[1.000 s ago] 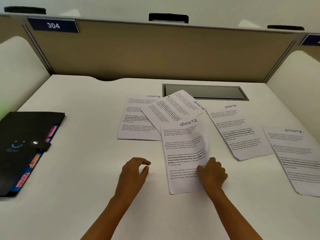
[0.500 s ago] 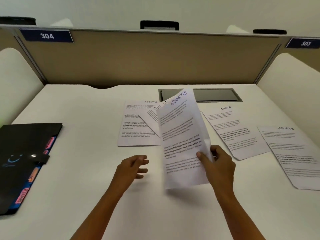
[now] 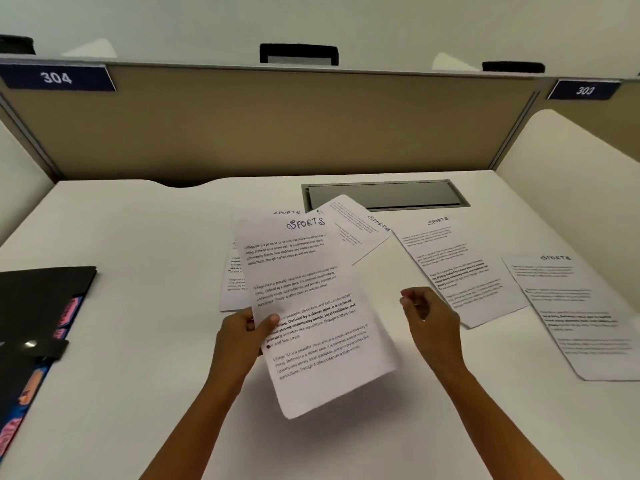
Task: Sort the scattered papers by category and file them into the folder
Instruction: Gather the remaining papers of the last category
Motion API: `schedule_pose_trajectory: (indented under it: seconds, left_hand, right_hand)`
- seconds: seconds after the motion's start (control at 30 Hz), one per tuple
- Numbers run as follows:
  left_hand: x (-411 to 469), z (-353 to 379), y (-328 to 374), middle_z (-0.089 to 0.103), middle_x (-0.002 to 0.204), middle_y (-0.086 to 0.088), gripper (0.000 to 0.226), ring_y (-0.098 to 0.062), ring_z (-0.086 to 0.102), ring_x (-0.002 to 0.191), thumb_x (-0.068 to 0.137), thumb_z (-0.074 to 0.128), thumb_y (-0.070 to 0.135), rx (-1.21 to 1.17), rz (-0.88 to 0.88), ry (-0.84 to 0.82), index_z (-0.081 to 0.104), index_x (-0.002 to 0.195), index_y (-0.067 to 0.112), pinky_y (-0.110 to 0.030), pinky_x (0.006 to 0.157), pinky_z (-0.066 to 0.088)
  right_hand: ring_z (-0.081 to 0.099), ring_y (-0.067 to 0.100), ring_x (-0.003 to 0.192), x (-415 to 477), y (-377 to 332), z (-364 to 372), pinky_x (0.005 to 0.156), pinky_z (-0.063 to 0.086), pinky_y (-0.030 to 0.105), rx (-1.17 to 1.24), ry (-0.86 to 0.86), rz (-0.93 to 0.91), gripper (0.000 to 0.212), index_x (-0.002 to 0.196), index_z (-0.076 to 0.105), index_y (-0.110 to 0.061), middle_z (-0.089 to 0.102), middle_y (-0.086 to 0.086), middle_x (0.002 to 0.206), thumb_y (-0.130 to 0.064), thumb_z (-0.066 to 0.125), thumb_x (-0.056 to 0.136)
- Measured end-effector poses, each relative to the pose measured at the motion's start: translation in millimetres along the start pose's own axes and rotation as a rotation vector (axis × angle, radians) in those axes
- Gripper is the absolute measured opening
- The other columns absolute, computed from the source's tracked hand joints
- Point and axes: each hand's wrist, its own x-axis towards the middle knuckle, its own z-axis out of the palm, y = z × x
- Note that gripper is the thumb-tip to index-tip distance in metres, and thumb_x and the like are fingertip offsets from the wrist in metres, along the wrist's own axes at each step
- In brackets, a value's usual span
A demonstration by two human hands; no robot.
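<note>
While the left hand (image 3: 242,337) pinches a sheet (image 3: 322,317) above the cubicle desk (image 3: 138,271), the right hand (image 3: 429,323) curls loosely, seemingly empty.

- The sheet (image 3: 311,306) I held in my left hand (image 3: 242,336) was white, with black print and a dark handwritten heading.
- The folder (image 3: 38,303) was black, with pink and orange tabs (image 3: 66,314) on blue.
- The desk (image 3: 138,271) was white.
- The partition (image 3: 277,126) was tan.
- The number plate (image 3: 57,77) was navy with white digits.
- The hatch (image 3: 384,195) was grey.
</note>
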Motion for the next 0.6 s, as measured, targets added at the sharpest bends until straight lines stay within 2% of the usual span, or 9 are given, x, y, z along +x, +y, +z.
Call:
schedule_pose_trajectory:
  seconds: [0.03,0.1,0.2,0.27,0.37,0.47,0.53,0.6]
  left_hand:
    - [3.3,-0.1,-0.1,0.073,0.091,-0.003,0.026,-0.019,0.071,0.081,0.086,0.065,0.024,-0.002,-0.004,0.004,0.066,0.110,0.012,-0.037,0.071,0.058]
    - [8.9,0.3,-0.6,0.073,0.092,-0.004,0.026,-0.020,0.070,0.082,0.087,0.065,0.023,-0.014,-0.023,0.012,0.065,0.110,0.012,-0.038,0.073,0.058]
    - [14.0,0.0,-0.8,0.072,0.092,-0.004,0.023,-0.022,0.070,0.083,0.086,0.065,0.023,-0.028,-0.037,0.018,0.065,0.107,0.012,-0.042,0.075,0.057]
    - [16.2,-0.9,0.0,0.072,0.090,-0.005,0.019,-0.023,0.070,0.083,0.087,0.065,0.022,-0.034,-0.034,0.021,0.066,0.104,0.012,-0.041,0.074,0.057]
    - [17.0,-0.4,-2.5,0.072,0.089,-0.006,0.016,-0.023,0.070,0.082,0.087,0.065,0.021,-0.046,-0.032,0.039,0.066,0.101,0.013,-0.043,0.074,0.057]
    - [16.6,0.1,-7.2,0.072,0.090,-0.006,0.008,-0.024,0.069,0.082,0.087,0.065,0.022,-0.054,-0.048,0.077,0.065,0.093,0.019,-0.045,0.076,0.057]
    - [15.8,1.3,-8.9,0.071,0.090,-0.005,0.003,-0.024,0.069,0.081,0.086,0.065,0.021,-0.063,-0.065,0.089,0.063,0.088,0.022,-0.045,0.076,0.057]
    - [13.6,3.1,-9.6,0.071,0.091,-0.005,0.005,-0.024,0.069,0.082,0.086,0.065,0.021,-0.068,-0.078,0.080,0.064,0.091,0.020,-0.046,0.076,0.057]
  right_hand:
    - [0.063,0.014,0.090,9.6,14.4,-1.4,0.080,0.047,0.017,-0.119,0.034,-0.104,0.015,0.103,0.064,-0.013,0.068,-0.001,0.095,-0.010,0.060,0.089]
    - [0.061,0.025,0.102,29.9,47.3,-2.4,0.089,0.044,0.027,-0.366,0.022,-0.200,0.023,0.109,0.063,-0.007,0.066,0.008,0.106,-0.003,0.060,0.087]
    - [0.045,0.038,0.124,56.5,85.1,-8.8,0.104,0.036,0.042,-0.574,-0.063,-0.001,0.041,0.128,0.050,0.002,0.051,0.022,0.132,-0.007,0.057,0.089]
    - [0.043,0.040,0.124,63.1,100.0,-11.3,0.105,0.034,0.046,-0.674,-0.076,0.088,0.043,0.131,0.046,0.004,0.047,0.025,0.135,-0.012,0.052,0.092]
    - [0.059,0.038,0.093,50.3,97.4,-8.4,0.079,0.049,0.044,-0.783,-0.037,-0.006,0.024,0.110,0.059,0.003,0.063,0.022,0.103,-0.008,0.052,0.091]
    - [0.061,0.032,0.059,14.0,77.8,3.4,0.051,0.048,0.032,-0.807,-0.008,-0.161,0.014,0.077,0.063,-0.004,0.063,0.013,0.066,-0.009,0.052,0.085]
    - [0.057,0.026,0.048,-9.0,68.7,11.0,0.043,0.043,0.027,-0.798,-0.073,-0.255,0.014,0.067,0.059,-0.009,0.058,0.007,0.055,-0.009,0.057,0.081]
    - [0.056,0.020,0.048,-20.1,66.2,13.0,0.044,0.043,0.026,-0.737,-0.128,-0.275,0.010,0.071,0.063,-0.011,0.059,0.004,0.056,-0.006,0.067,0.078]
